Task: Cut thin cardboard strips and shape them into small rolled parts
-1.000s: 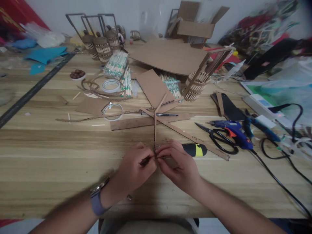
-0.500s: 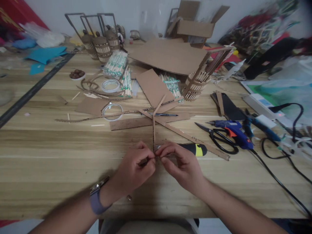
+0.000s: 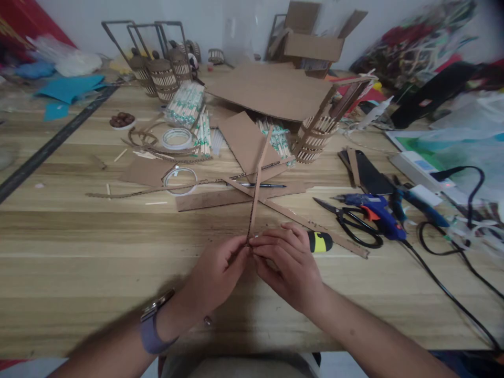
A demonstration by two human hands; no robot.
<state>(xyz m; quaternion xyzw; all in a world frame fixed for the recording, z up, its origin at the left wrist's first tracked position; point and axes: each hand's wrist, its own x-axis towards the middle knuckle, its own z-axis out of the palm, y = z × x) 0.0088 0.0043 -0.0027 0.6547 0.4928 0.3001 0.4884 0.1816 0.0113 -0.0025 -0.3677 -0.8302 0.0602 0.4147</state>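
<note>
A narrow cardboard strip (image 3: 255,197), bent partway along, rises away from me over the table. My left hand (image 3: 220,273) pinches its near end between thumb and fingers. Right beside it, my right hand (image 3: 287,262) pinches the same end, fingertips nearly meeting those of the left. The strip's tip is hidden among the fingers. Behind my right hand a black and yellow handle (image 3: 321,242) sticks out. Beyond the hands lie another long cardboard strip (image 3: 299,214), a wider cardboard piece (image 3: 205,200) and a black pen (image 3: 268,185).
Scissors (image 3: 358,228) and a blue glue gun (image 3: 374,210) with a cable lie at the right. Tape rolls (image 3: 177,138), packed sticks (image 3: 187,102) and a bowl of brown balls (image 3: 123,121) are at the left. A stick-and-cardboard basket (image 3: 315,139) stands beyond.
The bent strip has tilted to the right at its far end. My right hand's fingers have extended over the near end, and the left hand's fingers have straightened somewhat.
</note>
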